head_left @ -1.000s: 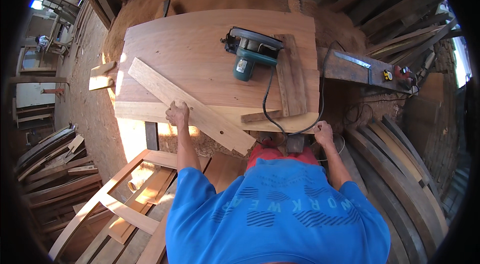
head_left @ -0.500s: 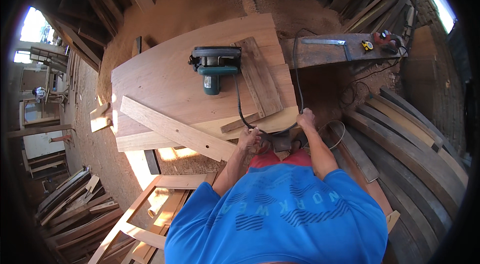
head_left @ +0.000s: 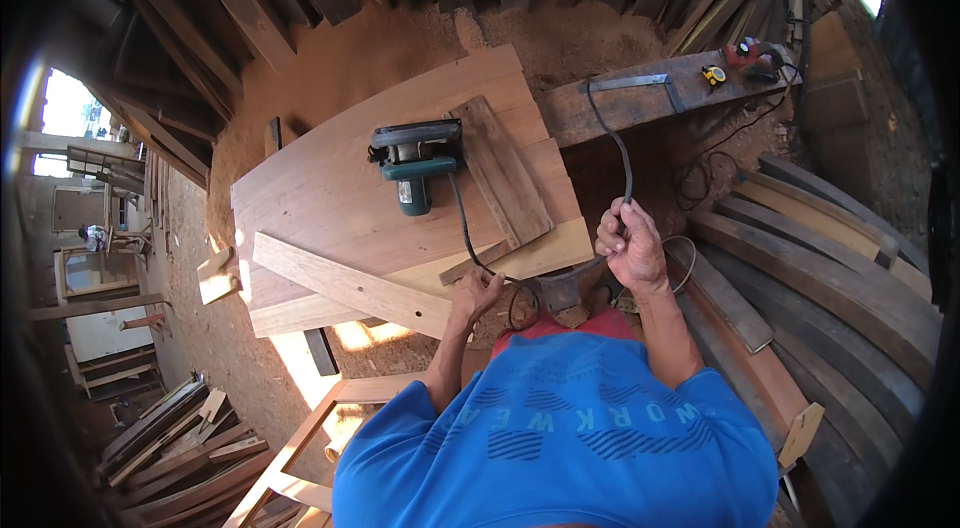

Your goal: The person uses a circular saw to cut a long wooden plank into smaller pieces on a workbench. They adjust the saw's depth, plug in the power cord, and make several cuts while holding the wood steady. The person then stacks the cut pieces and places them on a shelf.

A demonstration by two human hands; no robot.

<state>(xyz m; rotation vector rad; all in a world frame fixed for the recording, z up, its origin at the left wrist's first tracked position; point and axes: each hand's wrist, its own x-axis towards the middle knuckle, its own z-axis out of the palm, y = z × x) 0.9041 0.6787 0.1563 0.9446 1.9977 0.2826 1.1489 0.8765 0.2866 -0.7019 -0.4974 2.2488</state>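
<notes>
A dark power cord (head_left: 464, 216) comes off the teal circular saw (head_left: 414, 169), which rests on the wide wooden panel (head_left: 330, 178). My left hand (head_left: 474, 297) is closed round this cord near the panel's near edge. Raised further right, my right hand (head_left: 632, 246) pinches another stretch of the same cord, which hangs in a slack curve between my hands. Above my right hand the cord runs up toward the bench plank. Beside the saw lies a short, darker board (head_left: 503, 173). A pale board (head_left: 345, 280) with a hole slants across the panel's near left side.
On the bench plank (head_left: 640, 118) at the far right lie a metal square (head_left: 630, 83), a yellow tape measure (head_left: 713, 76) and a red power tool (head_left: 752, 56). Stacked planks (head_left: 815, 258) fill the right side. A wooden frame (head_left: 300, 448) stands at my lower left. Sawdust covers the floor.
My right hand has risen with the cord, its fingers now turned up toward me. My left hand has shifted slightly left and down. The whole view has tilted a little.
</notes>
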